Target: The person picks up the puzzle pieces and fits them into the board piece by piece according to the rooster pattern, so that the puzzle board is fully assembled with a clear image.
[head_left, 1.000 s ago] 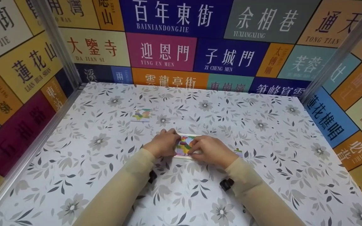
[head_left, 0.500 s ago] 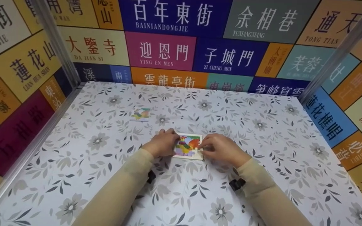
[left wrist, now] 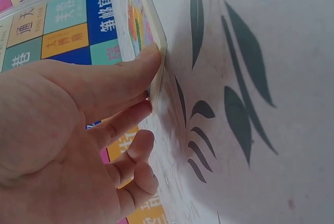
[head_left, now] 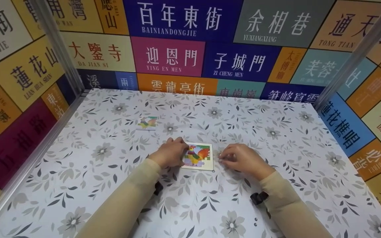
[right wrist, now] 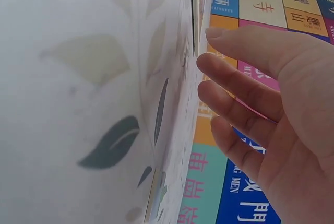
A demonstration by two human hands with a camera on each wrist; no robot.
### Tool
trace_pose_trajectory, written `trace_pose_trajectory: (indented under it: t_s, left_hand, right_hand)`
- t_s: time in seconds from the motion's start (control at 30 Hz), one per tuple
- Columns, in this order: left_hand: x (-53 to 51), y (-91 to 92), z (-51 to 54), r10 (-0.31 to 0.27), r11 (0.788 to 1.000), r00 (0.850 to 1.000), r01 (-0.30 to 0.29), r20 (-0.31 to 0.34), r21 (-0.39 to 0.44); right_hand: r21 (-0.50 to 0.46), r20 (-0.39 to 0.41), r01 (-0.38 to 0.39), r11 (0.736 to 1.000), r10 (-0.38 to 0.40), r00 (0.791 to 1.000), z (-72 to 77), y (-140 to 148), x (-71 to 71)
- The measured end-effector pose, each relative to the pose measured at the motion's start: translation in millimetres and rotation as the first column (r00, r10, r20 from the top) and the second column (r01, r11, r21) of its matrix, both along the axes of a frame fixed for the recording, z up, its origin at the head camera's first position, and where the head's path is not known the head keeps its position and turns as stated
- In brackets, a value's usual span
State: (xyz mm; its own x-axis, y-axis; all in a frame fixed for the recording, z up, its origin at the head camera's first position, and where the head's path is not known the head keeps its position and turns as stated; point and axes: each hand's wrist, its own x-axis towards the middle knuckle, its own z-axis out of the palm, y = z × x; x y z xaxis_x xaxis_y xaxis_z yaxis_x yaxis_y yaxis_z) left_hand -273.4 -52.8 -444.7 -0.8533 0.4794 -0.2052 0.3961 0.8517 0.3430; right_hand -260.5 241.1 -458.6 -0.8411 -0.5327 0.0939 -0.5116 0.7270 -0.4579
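Observation:
A small jigsaw puzzle (head_left: 196, 156) with a colourful rooster picture lies on the table, in a cream tray (head_left: 207, 165) whose lower right corner shows bare. My left hand (head_left: 169, 153) pinches the tray's left edge; in the left wrist view its thumb (left wrist: 148, 62) lies on the rim and the forefinger touches the edge. My right hand (head_left: 245, 160) hovers just right of the tray, apart from it, fingers loosely bent and holding nothing. In the right wrist view a flat puzzle piece (right wrist: 154, 195) with some green lies on the table beyond the fingers; the hand hides it in the head view.
Another puzzle section (head_left: 147, 122) lies at the back left of the tabletop (head_left: 111, 195), which has a flower-patterned cover. Panels with coloured street-name signs (head_left: 169, 56) stand behind and at both sides, with clear corner strips (head_left: 352, 56).
My right hand has drawn off the puzzle to the right, uncovering the rooster picture and the bare corner. My left hand stays at the tray's left edge.

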Motion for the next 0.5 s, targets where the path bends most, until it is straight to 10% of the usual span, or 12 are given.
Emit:
trace_pose_trajectory:
  t_s: [0.5]
  left_hand:
    - [-0.3,0.1,-1.0,0.011,1.0,1.0,-0.012,0.028,0.009]
  right_hand:
    - [0.035,0.03,0.06,0.998,-0.061,0.998,2.1,16,3.1]
